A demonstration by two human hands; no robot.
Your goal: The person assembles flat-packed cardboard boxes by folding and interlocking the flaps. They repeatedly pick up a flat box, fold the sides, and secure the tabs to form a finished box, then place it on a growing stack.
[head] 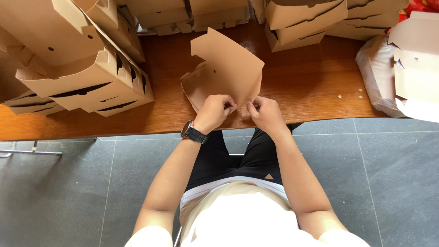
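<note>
Seen from above, a seated person held a flat brown cardboard box blank propped on the near edge of a wooden counter. The left hand and right hand were each pinched shut on its lower edge, close together. The cardboard looked light, thin and stiff, likely to crease if bent; its edges and flaps seemed the safest grip. Stacks of folded boxes stood around.
</note>
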